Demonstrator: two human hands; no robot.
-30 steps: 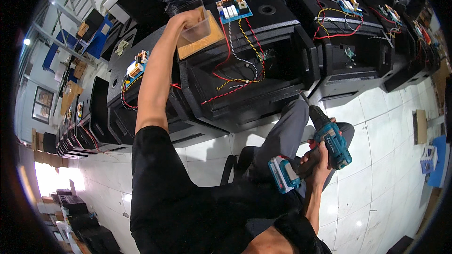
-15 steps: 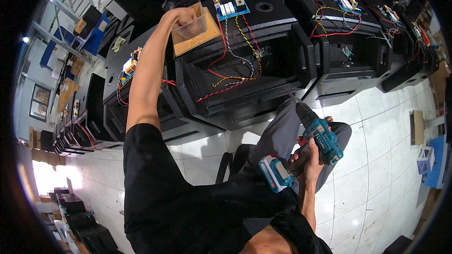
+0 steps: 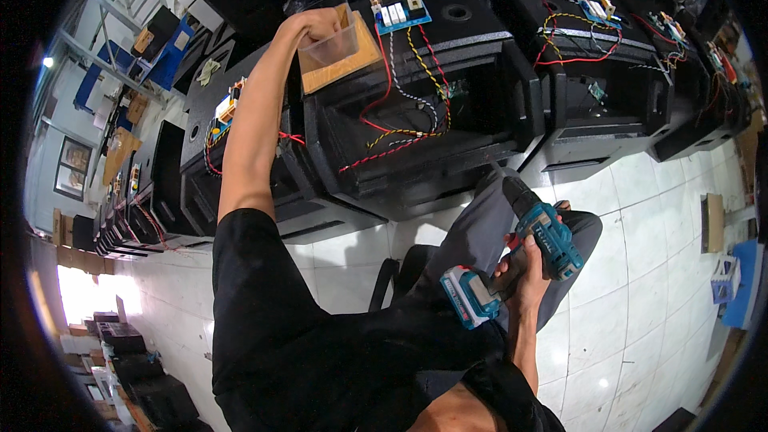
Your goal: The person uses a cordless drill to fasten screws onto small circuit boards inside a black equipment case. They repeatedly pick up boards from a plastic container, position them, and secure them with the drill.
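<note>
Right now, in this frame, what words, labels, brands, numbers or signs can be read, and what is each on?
Teal drill in the right hand: pale lettering on its side, not copied out here.
Battery pack at the drill's base: print too small to read.
Blue circuit board atop the black cabinet: any print is too small to read.
</note>
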